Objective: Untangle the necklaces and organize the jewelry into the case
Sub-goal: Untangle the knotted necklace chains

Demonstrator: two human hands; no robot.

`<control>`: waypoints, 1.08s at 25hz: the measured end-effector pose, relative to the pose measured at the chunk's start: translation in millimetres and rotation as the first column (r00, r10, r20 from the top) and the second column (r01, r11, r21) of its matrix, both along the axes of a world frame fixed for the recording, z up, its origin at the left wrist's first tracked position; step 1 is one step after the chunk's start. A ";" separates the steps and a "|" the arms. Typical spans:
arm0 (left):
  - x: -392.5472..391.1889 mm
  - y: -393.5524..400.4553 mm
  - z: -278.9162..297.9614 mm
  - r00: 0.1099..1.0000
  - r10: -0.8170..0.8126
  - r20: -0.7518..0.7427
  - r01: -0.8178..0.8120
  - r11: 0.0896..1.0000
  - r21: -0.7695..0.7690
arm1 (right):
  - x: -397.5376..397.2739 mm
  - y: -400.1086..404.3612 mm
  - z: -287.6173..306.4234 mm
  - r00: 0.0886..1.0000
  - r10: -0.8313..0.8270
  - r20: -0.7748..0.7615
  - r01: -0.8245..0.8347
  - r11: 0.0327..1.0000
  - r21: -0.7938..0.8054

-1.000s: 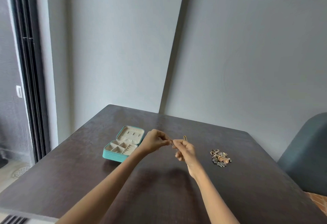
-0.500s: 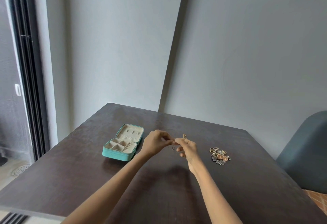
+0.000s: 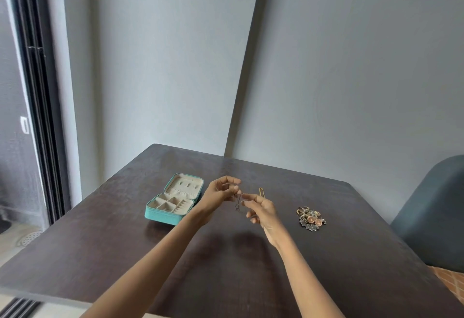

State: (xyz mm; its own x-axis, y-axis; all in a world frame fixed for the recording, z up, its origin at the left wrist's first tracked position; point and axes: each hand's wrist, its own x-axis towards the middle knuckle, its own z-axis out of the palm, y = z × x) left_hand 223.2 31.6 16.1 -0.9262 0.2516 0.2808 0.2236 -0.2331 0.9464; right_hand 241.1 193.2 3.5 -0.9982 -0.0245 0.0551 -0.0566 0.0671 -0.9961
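Note:
Above the middle of the dark table (image 3: 105,247), my left hand (image 3: 220,193) and my right hand (image 3: 261,208) each pinch a thin dark necklace chain (image 3: 238,202), whose small pendant dangles between them. A teal jewelry case (image 3: 173,203) lies open to the left, its cream compartments showing. A tangled pile of jewelry (image 3: 310,218) with copper discs sits to the right. A gold oval clip (image 3: 261,191) lies just beyond my right hand.
The table stands in a grey wall corner. A dark blue-grey chair (image 3: 437,214) is at the right edge. A dark sliding door frame (image 3: 42,107) runs down the left side, with a floor drain (image 3: 30,238) below it.
My hands have drawn slightly apart, and the chain's pendant now hangs visibly between them. The case and the jewelry pile have not moved.

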 end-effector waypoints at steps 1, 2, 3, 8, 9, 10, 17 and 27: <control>-0.7 0.2 0.3 1.000 -0.022 0.014 0.022 0.999 0.027 | 1.0 -1.1 0.3 1.000 0.016 -0.004 -0.016 1.000 -0.005; -0.8 0.9 0.6 0.998 -0.049 0.036 0.047 0.997 0.053 | 1.9 -2.1 0.8 1.000 0.026 -0.010 -0.026 1.000 -0.006; -0.4 1.7 0.7 0.996 -0.074 0.058 0.070 0.995 0.072 | 2.8 -3.3 1.8 0.999 0.033 -0.016 -0.033 0.999 0.003; 1.1 0.9 -0.3 0.984 -0.105 0.144 0.095 0.993 0.074 | 2.3 -5.1 5.7 0.999 -0.005 -0.043 0.008 0.997 0.075; 0.8 0.1 -0.9 0.982 -0.098 0.160 0.090 0.994 0.056 | 1.9 -4.2 6.2 0.998 -0.028 -0.050 0.031 0.998 0.059; 0.7 -0.4 -1.2 0.981 -0.092 0.169 0.088 0.996 0.029 | 1.4 -3.0 6.8 0.997 -0.049 -0.061 0.052 0.997 0.051; 3.2 -2.1 -3.4 0.988 -0.077 0.135 0.097 0.983 -0.156 | 3.8 0.0 6.9 0.998 -0.061 -0.008 0.061 0.998 0.002; 5.3 1.1 -4.6 0.985 -0.142 0.098 0.154 0.979 -0.130 | 10.5 -15.3 8.6 0.992 0.080 0.097 -0.020 0.860 -0.510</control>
State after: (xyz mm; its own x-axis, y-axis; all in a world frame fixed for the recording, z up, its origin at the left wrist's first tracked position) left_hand 228.5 32.6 11.5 -0.8955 0.4179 0.1533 0.1108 -0.1243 0.9860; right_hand 251.6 177.8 12.2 -0.9966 -0.0734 -0.0371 0.0662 -0.4488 -0.8912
